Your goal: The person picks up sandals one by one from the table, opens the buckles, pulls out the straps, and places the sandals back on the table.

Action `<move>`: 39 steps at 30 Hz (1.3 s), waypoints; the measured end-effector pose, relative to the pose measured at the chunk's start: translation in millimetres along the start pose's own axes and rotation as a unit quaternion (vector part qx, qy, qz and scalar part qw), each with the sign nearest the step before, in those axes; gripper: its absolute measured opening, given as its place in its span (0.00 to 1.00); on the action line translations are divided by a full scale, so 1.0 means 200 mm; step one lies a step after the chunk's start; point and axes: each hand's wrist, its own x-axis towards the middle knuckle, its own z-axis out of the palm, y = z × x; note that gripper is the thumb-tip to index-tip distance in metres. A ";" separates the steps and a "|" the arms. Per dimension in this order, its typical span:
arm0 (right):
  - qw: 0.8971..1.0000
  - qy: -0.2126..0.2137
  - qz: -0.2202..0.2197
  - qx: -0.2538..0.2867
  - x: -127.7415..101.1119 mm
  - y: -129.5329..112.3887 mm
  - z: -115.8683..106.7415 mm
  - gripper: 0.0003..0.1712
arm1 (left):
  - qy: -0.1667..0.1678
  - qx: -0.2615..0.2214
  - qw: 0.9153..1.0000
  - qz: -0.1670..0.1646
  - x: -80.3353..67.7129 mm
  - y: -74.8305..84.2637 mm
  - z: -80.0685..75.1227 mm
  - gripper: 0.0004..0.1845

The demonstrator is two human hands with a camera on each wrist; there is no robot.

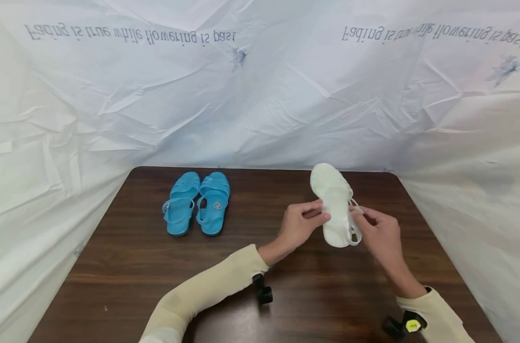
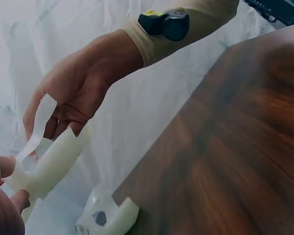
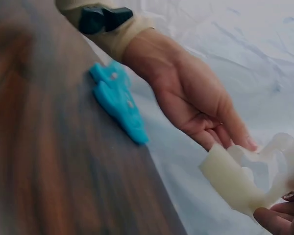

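A white sandal point(image 1: 338, 209) is held up over the right part of the table, toe pointing to the far edge. My left hand point(image 1: 300, 221) pinches its left edge near the middle. My right hand point(image 1: 380, 233) pinches the ankle strap on the right side. In the right wrist view the white sandal point(image 3: 230, 181) appears between both hands, its strap looped. A second white sandal point(image 2: 110, 215) lies on the table below, seen in the left wrist view; I cannot tell it apart in the head view.
A pair of blue sandals, the left one point(image 1: 179, 214) beside the right one point(image 1: 213, 209), lies on the far left of the brown wooden table point(image 1: 242, 295). White printed sheeting point(image 1: 260, 95) hangs behind the table and along both sides.
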 end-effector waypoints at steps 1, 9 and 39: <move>1.000 0.000 -0.003 -0.001 0.02 0.01 -0.02 0.15 | -0.004 0.001 1.000 0.000 0.02 0.00 0.02 0.20; 0.999 -0.022 0.033 0.033 0.14 0.12 -0.16 0.23 | -0.022 0.029 0.999 -0.004 0.16 -0.03 0.17 0.19; 0.997 -0.060 0.014 0.045 0.37 0.63 -0.41 0.25 | -0.101 -0.013 0.991 -0.092 0.39 -0.17 0.41 0.17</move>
